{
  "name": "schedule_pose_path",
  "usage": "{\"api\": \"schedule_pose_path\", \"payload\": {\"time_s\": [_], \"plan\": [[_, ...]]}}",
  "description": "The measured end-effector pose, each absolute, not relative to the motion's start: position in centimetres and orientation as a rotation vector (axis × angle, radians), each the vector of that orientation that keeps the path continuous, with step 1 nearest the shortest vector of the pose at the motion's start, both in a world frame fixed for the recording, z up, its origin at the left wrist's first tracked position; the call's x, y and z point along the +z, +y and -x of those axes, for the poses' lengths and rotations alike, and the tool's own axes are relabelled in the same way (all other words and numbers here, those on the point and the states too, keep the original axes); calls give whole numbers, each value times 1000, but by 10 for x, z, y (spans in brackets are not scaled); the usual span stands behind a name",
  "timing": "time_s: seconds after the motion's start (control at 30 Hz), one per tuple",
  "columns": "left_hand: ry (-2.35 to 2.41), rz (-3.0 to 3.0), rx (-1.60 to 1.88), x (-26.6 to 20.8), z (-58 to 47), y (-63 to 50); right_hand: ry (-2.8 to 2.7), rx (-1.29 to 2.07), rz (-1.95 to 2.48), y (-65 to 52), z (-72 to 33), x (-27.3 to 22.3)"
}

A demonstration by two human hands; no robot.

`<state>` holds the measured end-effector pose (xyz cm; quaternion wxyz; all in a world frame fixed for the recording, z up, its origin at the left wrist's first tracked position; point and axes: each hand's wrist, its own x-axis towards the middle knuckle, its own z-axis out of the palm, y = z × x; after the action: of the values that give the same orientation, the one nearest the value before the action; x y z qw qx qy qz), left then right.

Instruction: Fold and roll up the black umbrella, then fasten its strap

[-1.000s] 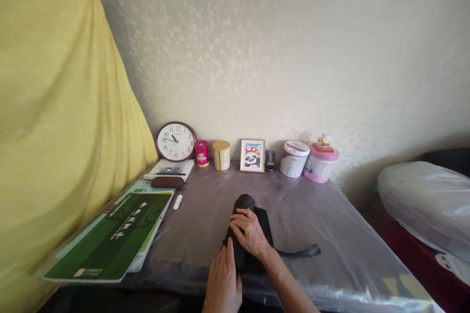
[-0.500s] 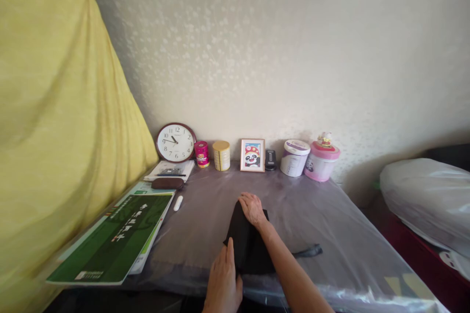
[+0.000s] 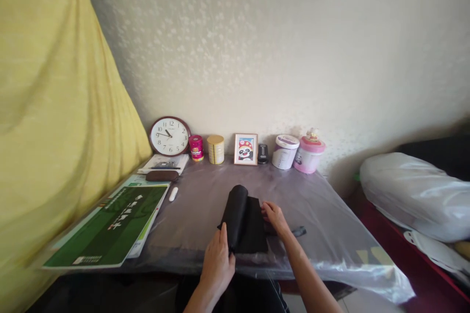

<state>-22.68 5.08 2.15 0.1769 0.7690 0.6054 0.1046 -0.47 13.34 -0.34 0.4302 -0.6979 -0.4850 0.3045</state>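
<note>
A black, cloth-like piece (image 3: 237, 215) lies at the front of the table, its left part curled into a roll and its right part flat. I cannot tell exactly what kind of item it is. My left hand (image 3: 219, 259) is closed around the lower left side of the roll, near the table's front edge. At the flat part's right edge, my right hand (image 3: 274, 216) pinches with bent fingers. A dark strap (image 3: 298, 231) sticks out to the right, partly hidden behind my right wrist.
Green book (image 3: 110, 227), brown case (image 3: 162, 176) and small white object (image 3: 174, 194) lie left. Along the wall stand a clock (image 3: 169, 137), pink can (image 3: 196, 148), yellow-lidded tin (image 3: 216, 149), panda picture frame (image 3: 246, 149), black device (image 3: 262, 153) and two tubs (image 3: 285, 152). White bag (image 3: 411, 195) sits right.
My right hand has moved from the top of the roll down and right to the flat part's edge, uncovering the roll. My left hand stays at the lower left side. The view has shifted slightly.
</note>
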Motion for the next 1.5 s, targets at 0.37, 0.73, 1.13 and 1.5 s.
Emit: {"api": "schedule_pose_path", "payload": {"time_s": [0.37,0.73,1.13,1.5], "plan": [[1748,-2081,494,22,226,47,-1312,785,1774,116,46,16],[1722,-2111,466,11,233,56,-1378,739,1752,139,102,36],[1697,-2111,473,8,237,60,-1482,1017,1484,130,118,35],[1819,-2311,553,18,238,53,-1727,789,1473,128,123,37]]}}
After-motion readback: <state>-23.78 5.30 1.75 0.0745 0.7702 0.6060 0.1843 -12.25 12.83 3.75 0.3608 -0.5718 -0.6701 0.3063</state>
